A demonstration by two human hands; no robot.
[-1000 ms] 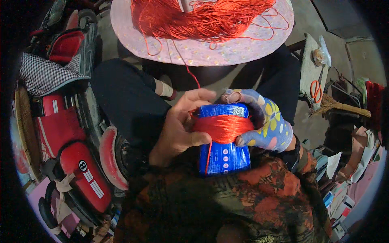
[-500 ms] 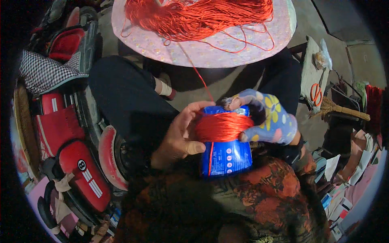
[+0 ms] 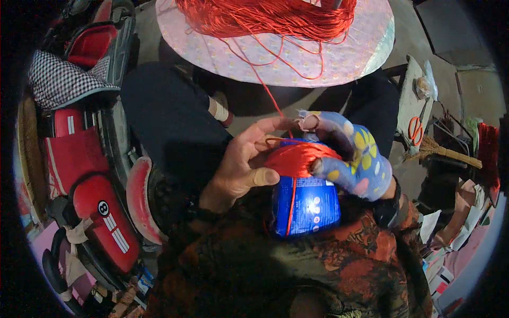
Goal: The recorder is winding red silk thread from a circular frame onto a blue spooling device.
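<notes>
A blue package with a glossy surface is held upright in front of my body. Around its upper half runs a thick band of wound red cord, and one strand hangs down its front. My left hand, bare with a tan strip on the thumb, curves round the left side of the bundle. From the right, my right hand, in a blue flowered glove with bare fingertips, grips the bundle with thumb and fingers. A single red strand climbs from the bundle to the loose red cord heap on the round table.
At left stand red-and-black scooter-like seats with a checked cloth over one. On the right, orange-handled scissors lie on a narrow bench, near a straw brush. Papers and cardboard are piled beyond.
Both hands and the bundle have shifted slightly right, and the package has turned a little. The red strand's path from the table has changed, and the whole view has moved slightly.
</notes>
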